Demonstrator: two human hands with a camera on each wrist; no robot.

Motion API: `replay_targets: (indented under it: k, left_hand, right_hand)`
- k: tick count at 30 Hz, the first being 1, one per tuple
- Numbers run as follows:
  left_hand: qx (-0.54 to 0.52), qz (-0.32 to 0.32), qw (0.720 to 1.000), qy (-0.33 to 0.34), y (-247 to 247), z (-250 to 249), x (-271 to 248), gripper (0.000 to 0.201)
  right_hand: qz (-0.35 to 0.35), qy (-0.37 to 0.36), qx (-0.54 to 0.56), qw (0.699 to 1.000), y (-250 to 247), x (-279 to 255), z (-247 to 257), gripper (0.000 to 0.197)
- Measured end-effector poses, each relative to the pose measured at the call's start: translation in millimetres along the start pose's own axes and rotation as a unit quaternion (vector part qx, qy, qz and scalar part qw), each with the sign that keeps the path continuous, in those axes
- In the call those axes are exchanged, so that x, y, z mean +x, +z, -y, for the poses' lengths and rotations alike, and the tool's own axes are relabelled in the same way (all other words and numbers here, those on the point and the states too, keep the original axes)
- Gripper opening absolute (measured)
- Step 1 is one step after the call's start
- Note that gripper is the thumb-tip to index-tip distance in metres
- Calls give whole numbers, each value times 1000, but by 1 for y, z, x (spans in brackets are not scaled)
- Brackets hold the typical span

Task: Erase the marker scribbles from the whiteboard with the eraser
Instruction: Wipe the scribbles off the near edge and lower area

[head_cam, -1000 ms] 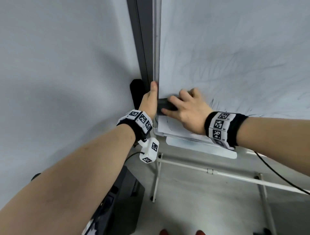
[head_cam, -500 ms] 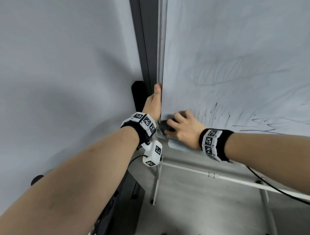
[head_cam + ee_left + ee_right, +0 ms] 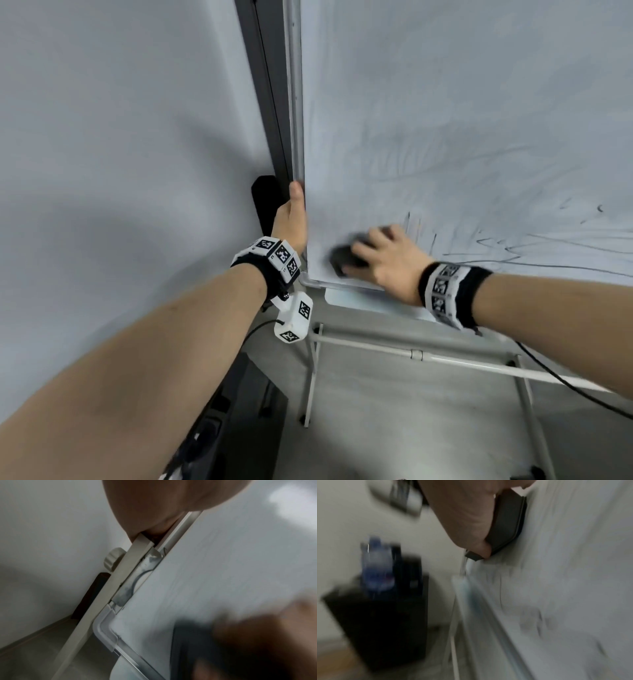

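Right hand point(image 3: 387, 260) grips the eraser point(image 3: 344, 258) against the whiteboard point(image 3: 445, 120); left hand point(image 3: 291, 219) clasps its left edge.

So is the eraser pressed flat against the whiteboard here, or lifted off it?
Flat against it. The eraser lies face-on against the whiteboard, with the right hand gripping it from behind.

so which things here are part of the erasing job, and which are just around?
In the job:
- whiteboard
- marker scribbles
- eraser, held on the board by the right hand
- left hand, gripping the board's left edge

Just around:
- black cabinet with a blurred bottle on it
- stand crossbar
- cable
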State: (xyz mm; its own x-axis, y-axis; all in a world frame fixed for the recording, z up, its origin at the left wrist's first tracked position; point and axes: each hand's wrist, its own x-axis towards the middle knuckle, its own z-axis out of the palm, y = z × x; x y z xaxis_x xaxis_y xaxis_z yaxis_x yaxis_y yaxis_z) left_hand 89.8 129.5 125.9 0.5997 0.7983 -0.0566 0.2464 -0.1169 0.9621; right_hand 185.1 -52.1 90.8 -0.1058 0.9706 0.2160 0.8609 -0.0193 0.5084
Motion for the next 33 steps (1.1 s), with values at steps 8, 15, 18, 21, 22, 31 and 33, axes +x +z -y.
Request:
replay_targets:
  k: [8,15,18,21,22,31,33]
  left_hand:
    - [3,-15,1000,-19,1,-2,-1,55]
    - [-4,-13,1000,-27,6,-5,-12,66]
    - [-15,-23,999,-22,8,-1,-11,65]
    - [-17,-25,999,-27,7,1,-5,66]
    - [-17,-23,999,-33,7,1,-5,66]
    - [2,-27,999,-24,13,-7,-14,52]
    - [2,-39,999,-25,11,-4,-10,55]
  right_hand:
    - [-116,113,19,987,-47,9,-55,57]
    - [7,-7,31,999,22,-47,-3,52]
    - [24,-22,23,999,24,-65,-8,51]
    - [-100,66,35,992,-24,-33,-55,56]
    - [-145,115,42,982,-38,-23,-71,52]
    - [21,-3,40,999,33,-97,-15,58]
    - [-59,40,35,997,4,-79,-39,60]
